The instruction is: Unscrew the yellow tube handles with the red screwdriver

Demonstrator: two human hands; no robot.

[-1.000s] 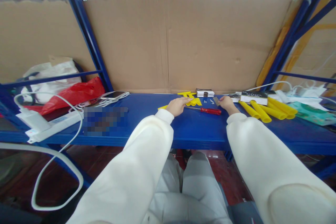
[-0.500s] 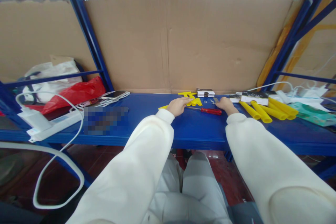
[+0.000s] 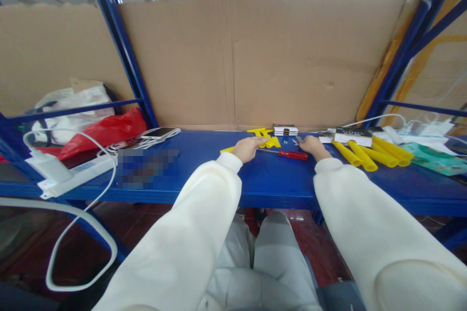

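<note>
My left hand (image 3: 247,149) is at the yellow bits (image 3: 270,142) on the blue table (image 3: 277,182). I can't tell if its fingers are open or closed on one. My right hand (image 3: 314,146) has its fingertips at a small flat piece (image 3: 299,139), but I can't tell if they pinch it. The red screwdriver (image 3: 293,155) lies between my hands, on the side close to me. Tiny white bits (image 3: 295,142) are just beside the flat piece. The stack (image 3: 285,129) sits behind them. Big yellow tubes (image 3: 381,156) lie to the right of my right hand.
</note>
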